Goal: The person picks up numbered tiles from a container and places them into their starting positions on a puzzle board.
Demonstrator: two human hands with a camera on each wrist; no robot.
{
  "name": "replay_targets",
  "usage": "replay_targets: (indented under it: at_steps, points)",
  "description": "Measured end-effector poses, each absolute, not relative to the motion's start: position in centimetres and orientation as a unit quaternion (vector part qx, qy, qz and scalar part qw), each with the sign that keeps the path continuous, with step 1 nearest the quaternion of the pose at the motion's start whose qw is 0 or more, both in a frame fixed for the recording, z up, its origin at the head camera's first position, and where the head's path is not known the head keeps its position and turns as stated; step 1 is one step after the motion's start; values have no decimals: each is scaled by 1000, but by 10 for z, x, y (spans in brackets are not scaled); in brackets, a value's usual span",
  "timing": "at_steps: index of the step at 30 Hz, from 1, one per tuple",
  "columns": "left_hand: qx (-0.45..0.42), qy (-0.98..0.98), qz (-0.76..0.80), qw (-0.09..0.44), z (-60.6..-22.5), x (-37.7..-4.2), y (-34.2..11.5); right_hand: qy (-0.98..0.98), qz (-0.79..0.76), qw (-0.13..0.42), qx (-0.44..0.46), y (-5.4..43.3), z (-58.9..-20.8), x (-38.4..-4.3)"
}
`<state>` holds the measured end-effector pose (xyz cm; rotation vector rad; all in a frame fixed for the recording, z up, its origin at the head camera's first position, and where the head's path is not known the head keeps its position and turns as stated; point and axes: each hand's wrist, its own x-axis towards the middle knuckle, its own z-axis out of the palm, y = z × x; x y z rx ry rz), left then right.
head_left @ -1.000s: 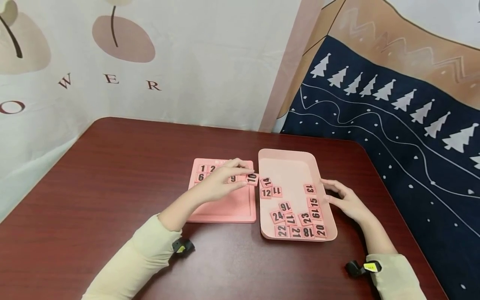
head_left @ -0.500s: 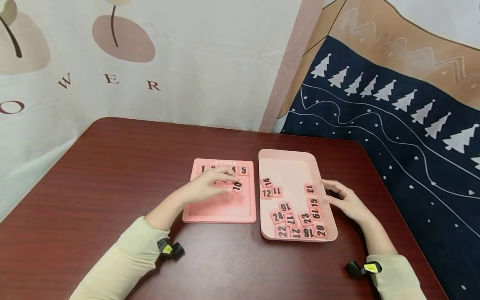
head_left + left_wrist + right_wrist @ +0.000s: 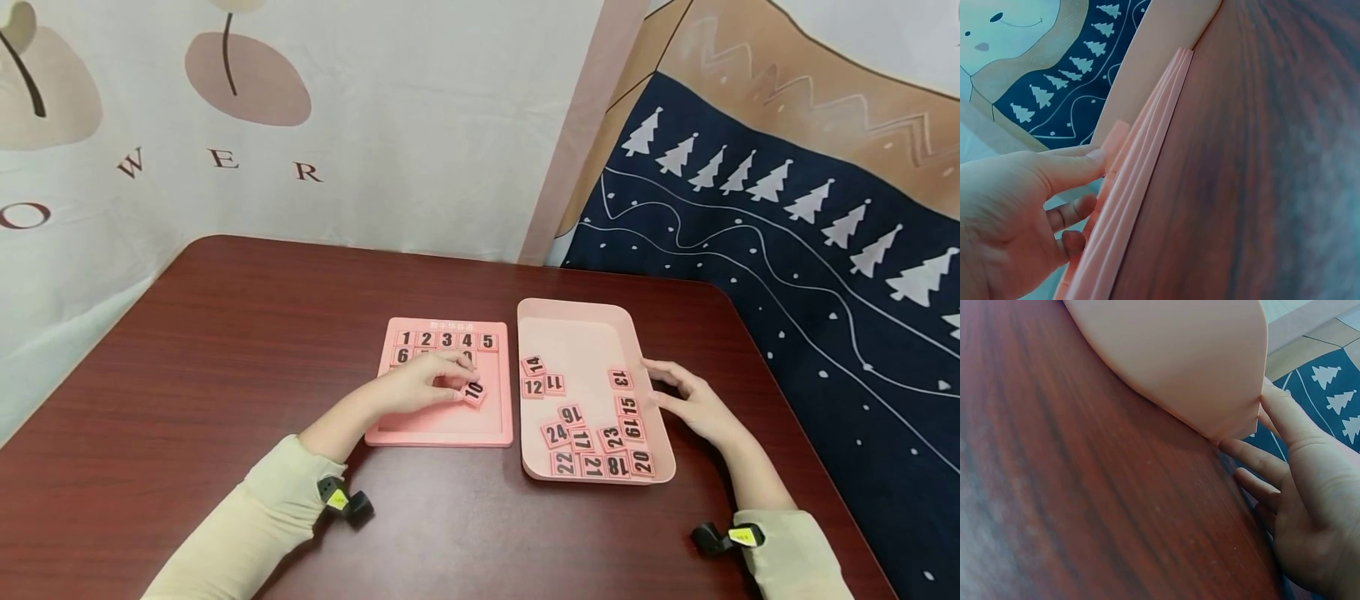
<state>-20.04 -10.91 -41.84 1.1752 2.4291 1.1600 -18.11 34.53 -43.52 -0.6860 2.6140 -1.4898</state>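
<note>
One square pink, seemingly plastic tile (image 3: 474,392) tilts, pinched by the left hand (image 3: 420,383) over a square pink board (image 3: 442,427); the spread-fingered right hand (image 3: 693,404) touches a round-cornered peach tray (image 3: 581,333).

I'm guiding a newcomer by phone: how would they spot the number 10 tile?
On the reddish table, find the pink board beside the pale pink tray. Over the board's right half is the 10 tile, askew; it alone is held by the left hand.
</note>
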Motion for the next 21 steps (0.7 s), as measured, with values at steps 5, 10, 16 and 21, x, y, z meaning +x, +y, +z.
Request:
replay_targets:
  at_steps: [5, 10, 16, 21]
  points:
    - [401, 834, 366, 101, -421, -200, -108, 848, -485, 31, -212, 346, -436, -181]
    - [397, 846, 342, 96, -420, -198, -107, 849, -483, 32, -211, 346, -436, -180]
    - [331, 882, 333, 42, -415, -186, -98, 851, -480, 31, -210, 347, -438, -181]
    - [244, 907, 344, 11, -416, -177, -85, 846, -486, 33, -216, 347, -438, -181]
